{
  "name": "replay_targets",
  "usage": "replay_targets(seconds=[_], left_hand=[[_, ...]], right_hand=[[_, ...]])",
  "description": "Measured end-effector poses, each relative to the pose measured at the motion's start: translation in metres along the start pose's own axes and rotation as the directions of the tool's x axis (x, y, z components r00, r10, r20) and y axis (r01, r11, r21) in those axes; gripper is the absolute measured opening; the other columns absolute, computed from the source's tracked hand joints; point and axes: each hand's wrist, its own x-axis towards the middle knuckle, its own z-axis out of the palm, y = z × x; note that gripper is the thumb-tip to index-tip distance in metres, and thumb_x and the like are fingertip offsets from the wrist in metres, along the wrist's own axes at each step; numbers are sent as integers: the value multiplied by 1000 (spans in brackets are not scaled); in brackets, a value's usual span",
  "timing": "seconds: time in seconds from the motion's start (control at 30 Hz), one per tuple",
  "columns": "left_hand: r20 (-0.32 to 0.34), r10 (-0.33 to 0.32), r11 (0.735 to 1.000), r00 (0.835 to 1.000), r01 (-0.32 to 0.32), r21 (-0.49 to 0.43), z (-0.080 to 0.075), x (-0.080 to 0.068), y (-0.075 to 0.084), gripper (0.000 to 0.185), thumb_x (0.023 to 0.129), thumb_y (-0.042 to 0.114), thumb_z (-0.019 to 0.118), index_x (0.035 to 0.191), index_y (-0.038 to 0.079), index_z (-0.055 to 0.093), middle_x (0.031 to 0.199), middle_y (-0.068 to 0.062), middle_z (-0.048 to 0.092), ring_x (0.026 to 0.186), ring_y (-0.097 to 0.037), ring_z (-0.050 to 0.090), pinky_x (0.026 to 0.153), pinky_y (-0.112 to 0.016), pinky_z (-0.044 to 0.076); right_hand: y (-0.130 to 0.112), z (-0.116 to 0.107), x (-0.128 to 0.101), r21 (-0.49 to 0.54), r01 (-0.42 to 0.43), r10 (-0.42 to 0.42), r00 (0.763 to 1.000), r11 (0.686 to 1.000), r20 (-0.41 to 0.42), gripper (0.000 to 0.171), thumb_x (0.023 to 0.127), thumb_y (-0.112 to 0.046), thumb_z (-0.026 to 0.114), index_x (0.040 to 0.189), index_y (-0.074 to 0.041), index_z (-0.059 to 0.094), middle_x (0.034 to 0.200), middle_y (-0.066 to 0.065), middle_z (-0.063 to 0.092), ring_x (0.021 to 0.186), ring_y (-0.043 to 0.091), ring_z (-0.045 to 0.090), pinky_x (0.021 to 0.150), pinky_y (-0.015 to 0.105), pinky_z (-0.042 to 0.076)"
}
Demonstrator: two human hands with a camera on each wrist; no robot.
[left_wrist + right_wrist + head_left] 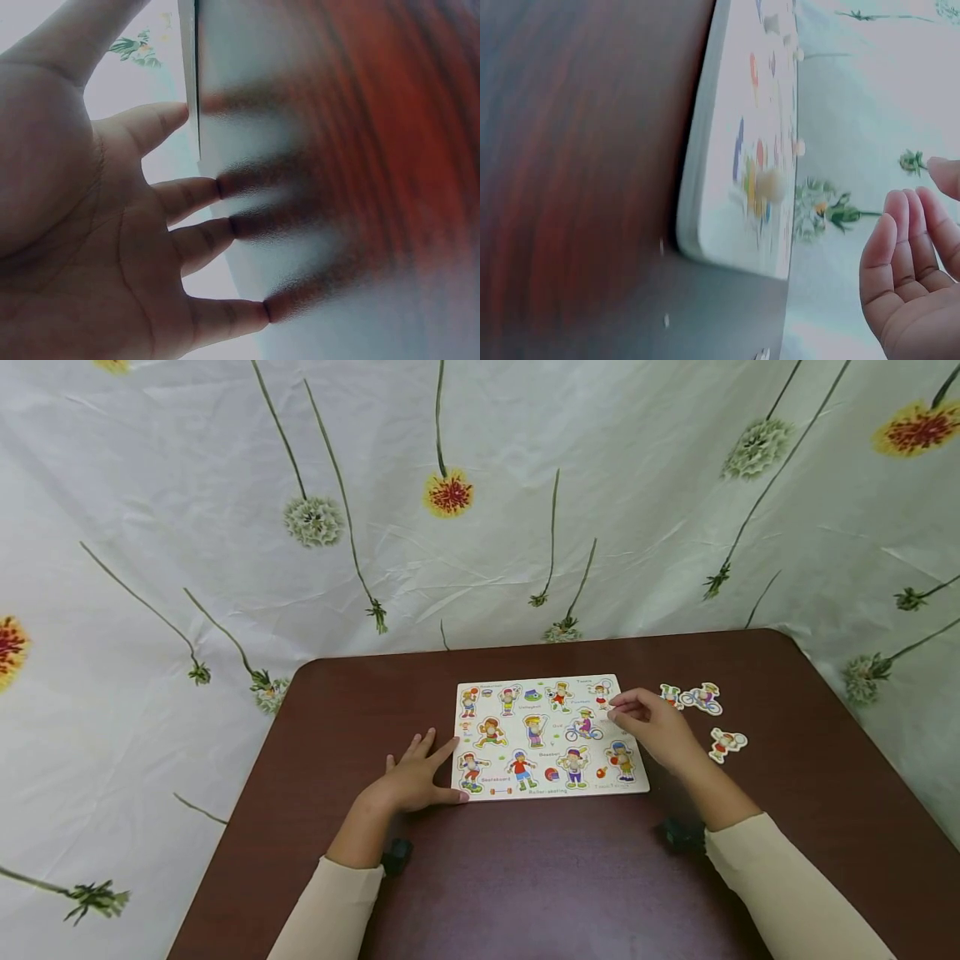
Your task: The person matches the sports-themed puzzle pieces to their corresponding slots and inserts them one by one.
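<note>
A white puzzle board (551,735) with printed sports figures lies on the table, and pieces with small round knobs (769,185) sit in it. At its left edge my left hand (411,779) rests with spread fingers, index finger and thumb at the board's side. The other left fingertips (253,311) touch the glossy tabletop in the left wrist view. Over the board's upper right edge hovers my right hand (656,731), its fingertips close to the tennis piece (601,695). In the right wrist view its fingers (881,247) bend loosely, thumb apart, with nothing visible between them.
Right of the board lie three loose pieces: a cyclist figure (703,698), a partly hidden figure (671,695) touching it, and a racket-like figure (727,744) nearer me. The dark brown table (525,877) ends at a flower-patterned cloth (495,577) behind.
</note>
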Motion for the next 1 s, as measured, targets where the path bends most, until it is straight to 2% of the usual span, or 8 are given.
replay_targets(seconds=[0.3,0.5,0.63,0.77,1.0], left_hand=[[-3,2,1000,1000,-2,-2,0,-1,0,98,84,58,76,162,30,24,171,-17,4,159,-40,1,116,-77,5],[-1,4,1000,1000,-4,-5,1,0,-1,98,85,57,75,163,31,23,172,-16,4,159,-40,1,116,-77,4],[0,1,1000,1000,-1,-6,0,-1,0,97,85,57,75,163,30,23,172,-17,4,159,-40,1,116,-77,4],[1,-3,1000,1000,3,-4,0,-1,0,98,85,57,75,163,30,23,171,-17,4,159,-40,1,117,-77,5],[-2,0,1000,1000,0,-8,0,-1,0,98,84,57,75,163,30,23,172,-16,4,159,-40,1,116,-77,5]], right_hand=[[12,-25,5,-71,-9,4,998,997,-65,33,101,-29,64,122,-3,66,111,15,68,90,10,60,75,17,49],[13,-46,8,-88,-54,42,990,995,-133,35,104,-31,57,124,-4,65,114,16,69,86,8,59,69,18,48],[16,-56,13,-129,-65,45,988,990,-147,35,105,-30,55,126,-3,64,117,17,67,91,16,57,68,22,46],[22,-61,19,-201,-51,22,989,978,-143,30,104,-22,56,125,-1,64,116,18,62,98,27,56,70,29,46],[31,-62,31,-351,2,-27,997,937,-66,23,100,-6,57,118,4,65,120,26,56,107,43,61,79,48,51]])
